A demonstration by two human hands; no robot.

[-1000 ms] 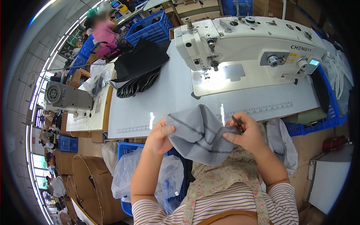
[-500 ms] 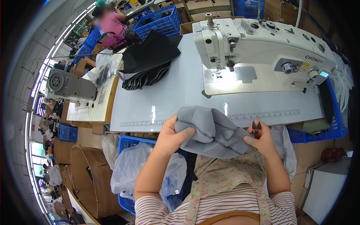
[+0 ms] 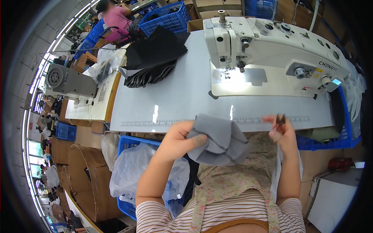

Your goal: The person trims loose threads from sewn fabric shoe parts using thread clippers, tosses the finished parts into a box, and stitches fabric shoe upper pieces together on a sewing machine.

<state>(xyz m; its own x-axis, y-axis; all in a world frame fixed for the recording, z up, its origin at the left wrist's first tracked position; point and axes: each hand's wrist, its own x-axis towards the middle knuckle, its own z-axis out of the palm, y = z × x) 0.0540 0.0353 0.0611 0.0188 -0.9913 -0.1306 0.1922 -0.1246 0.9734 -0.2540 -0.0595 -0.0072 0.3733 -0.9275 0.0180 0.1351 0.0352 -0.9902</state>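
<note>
My left hand is closed on a grey sewn fabric piece, its thumb pressed on top near a dark stitched seam. The cloth bunches up over my flowered apron at the table's front edge, and dark seams cross it. To the right of the cloth and apart from it is my right hand, holding a small pair of thread snips with the dark blades pointing up. Some of its fingers stretch out to the left and are slightly blurred.
A white sewing machine stands at the table's back right. Black fabric pieces are stacked at the back left. A ruler strip runs along the table's front. Below it, a blue crate holds plastic bags. Another person sits far left.
My right hand has let go of the grey fabric and moved right and slightly up with the snips. The freed side of the cloth hangs bunched from my left hand.
</note>
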